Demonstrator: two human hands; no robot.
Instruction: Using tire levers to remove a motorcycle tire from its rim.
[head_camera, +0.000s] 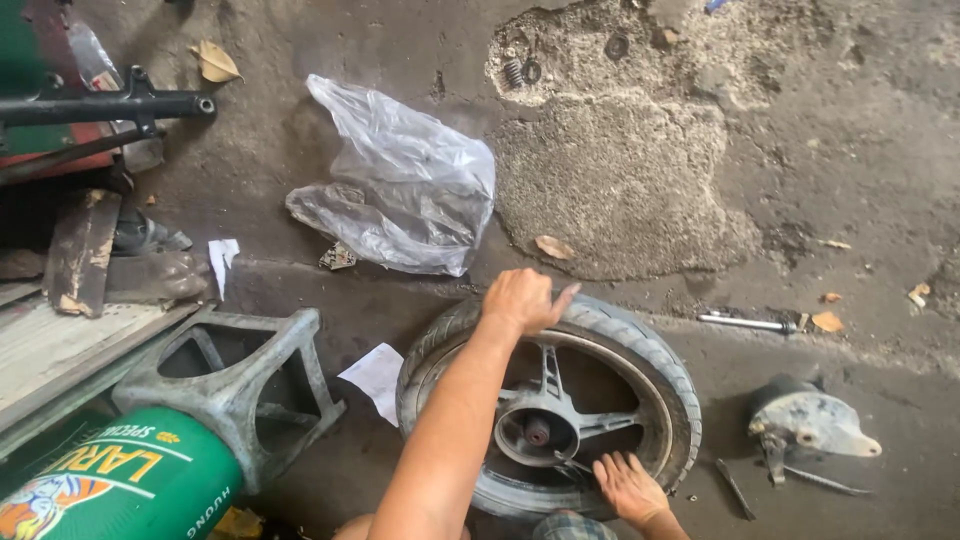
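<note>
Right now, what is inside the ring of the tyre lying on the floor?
Inside the tyre sit a grey spoked rim and hub. The left forearm covers part of the rim; the right hand rests on its lower edge.

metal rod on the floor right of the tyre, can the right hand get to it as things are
Probably yes. The right hand rests flat on the wheel's spokes, holding nothing, and the rod lies on bare floor just past the tyre. Nothing covers it; the hand would only need to lift over the tyre.
</note>
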